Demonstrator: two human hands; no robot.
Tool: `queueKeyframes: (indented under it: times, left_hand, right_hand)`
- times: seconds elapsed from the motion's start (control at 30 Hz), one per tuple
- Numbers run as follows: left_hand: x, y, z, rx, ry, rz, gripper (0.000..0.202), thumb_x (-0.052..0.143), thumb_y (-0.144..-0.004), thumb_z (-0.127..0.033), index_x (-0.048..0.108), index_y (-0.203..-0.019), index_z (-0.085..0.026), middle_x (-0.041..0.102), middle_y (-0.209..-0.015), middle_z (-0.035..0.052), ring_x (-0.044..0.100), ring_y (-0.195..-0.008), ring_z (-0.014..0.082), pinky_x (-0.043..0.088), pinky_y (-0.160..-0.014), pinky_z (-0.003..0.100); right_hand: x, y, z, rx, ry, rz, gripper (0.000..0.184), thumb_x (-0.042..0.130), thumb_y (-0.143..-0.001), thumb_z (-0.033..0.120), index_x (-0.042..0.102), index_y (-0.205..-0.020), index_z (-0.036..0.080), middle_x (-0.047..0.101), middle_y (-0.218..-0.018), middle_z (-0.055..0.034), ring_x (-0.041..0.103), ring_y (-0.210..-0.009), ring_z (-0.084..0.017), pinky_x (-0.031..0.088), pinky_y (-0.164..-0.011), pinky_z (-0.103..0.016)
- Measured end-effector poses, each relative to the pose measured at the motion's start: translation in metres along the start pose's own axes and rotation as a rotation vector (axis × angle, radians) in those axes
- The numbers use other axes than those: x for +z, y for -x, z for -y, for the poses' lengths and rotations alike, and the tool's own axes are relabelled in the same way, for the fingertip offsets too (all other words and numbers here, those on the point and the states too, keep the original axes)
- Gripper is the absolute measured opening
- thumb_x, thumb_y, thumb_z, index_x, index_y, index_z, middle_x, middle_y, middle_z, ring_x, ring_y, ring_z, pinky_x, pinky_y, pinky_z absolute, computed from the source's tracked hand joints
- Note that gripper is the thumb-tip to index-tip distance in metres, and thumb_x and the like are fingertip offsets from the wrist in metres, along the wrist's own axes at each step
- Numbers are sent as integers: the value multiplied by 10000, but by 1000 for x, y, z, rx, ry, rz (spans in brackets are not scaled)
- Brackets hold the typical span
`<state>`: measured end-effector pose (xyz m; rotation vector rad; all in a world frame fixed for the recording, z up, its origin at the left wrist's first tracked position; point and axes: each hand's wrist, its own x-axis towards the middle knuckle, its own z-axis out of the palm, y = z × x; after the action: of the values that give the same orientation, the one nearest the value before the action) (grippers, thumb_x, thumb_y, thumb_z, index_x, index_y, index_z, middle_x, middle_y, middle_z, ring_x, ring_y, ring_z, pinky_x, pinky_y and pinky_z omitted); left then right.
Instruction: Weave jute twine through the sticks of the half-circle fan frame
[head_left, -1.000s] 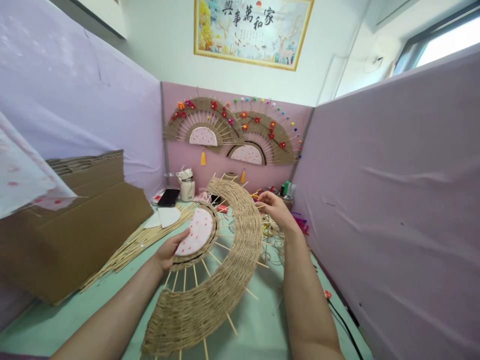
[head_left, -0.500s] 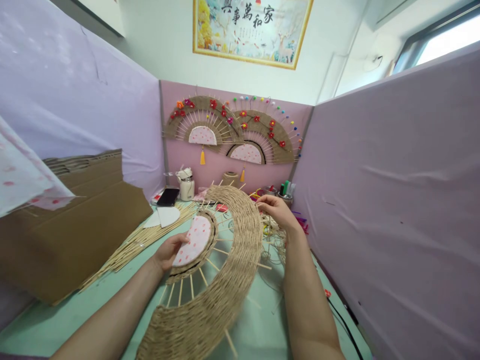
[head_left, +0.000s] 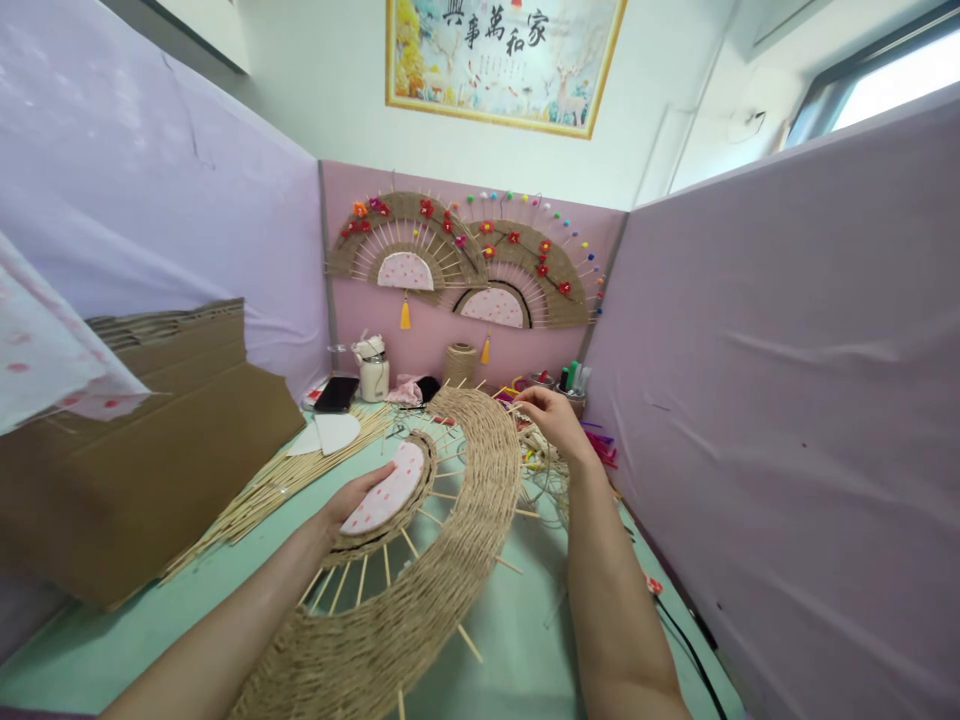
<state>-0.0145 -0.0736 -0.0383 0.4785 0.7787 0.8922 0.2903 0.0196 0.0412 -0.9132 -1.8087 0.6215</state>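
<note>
A large half-round fan (head_left: pixel 491 490), woven of tan twine over thin wooden sticks, is held tilted above the table. My left hand (head_left: pixel 351 502) is closed on its white, red-spotted inner half-disc (head_left: pixel 390 490), thumb on top and the other fingers hidden beneath. At the upper right of the woven band, my right hand (head_left: pixel 551 418) has its fingers pinched together by a stick end at the outer edge. Whether they hold the stick or twine cannot be made out. Several stick ends jut past the band.
Thin sticks (head_left: pixel 259 490) and white paper pieces (head_left: pixel 336 432) lie left, beside a cardboard box (head_left: pixel 165 470). Behind stand a phone (head_left: pixel 337 394), a white bottle (head_left: pixel 373 375) and a twine spool (head_left: pixel 460 365). Two decorated fans (head_left: pixel 409 215) hang on the pink panel.
The fan has tipped and its upper end has shifted right and down, showing more of the twine spool. My left thumb reaches further over the half-disc. My right hand stays almost in place.
</note>
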Motion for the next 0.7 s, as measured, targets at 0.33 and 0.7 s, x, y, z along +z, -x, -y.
queueKeyframes:
  times: [0.33, 0.7]
  left_hand:
    - [4, 3, 2, -19, -36, -29, 305, 460, -872, -250, 612, -982, -9, 724, -789, 124, 680, -669, 191, 489, -727, 263]
    - [-2, -1, 9, -57, -87, 17, 383, 493, -850, -248, 548, -1158, -27, 725, -822, 126, 685, -704, 210, 503, -722, 283]
  right_hand:
    - [-1, -2, 0, -146, 145, -92, 151, 538, -760, 299, 619, -778, 173, 635, -738, -41, 555, -664, -158, 425, -643, -282]
    - [-1, -4, -3, -130, 129, -183, 180, 553, -746, 348, 626, -765, 186, 633, -765, -45, 543, -711, -176, 412, -689, -300]
